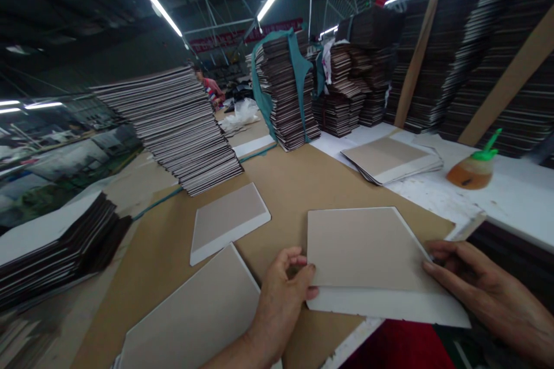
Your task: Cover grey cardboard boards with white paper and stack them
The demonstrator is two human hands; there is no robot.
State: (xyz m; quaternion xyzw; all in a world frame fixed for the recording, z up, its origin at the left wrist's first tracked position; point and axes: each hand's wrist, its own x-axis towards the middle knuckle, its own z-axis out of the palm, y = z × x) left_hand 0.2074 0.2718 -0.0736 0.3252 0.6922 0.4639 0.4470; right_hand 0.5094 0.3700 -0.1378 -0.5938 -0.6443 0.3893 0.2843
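A flat beige board with a white lower strip is held between my two hands, tilted above the table's front edge. My left hand pinches its left edge, thumb on top and fingers beneath. At the right edge, my right hand grips with the thumb on the face and fingers behind. A similar beige board lies flat on the brown sheet just beyond my left hand. Nearer to me, more beige boards lie partly under my left forearm.
A tall leaning stack of boards stands back left; a dark-edged stack lies far left. On the right are a small pile of boards and a green-capped bottle. Strapped stacks line the back. A person is in the distance.
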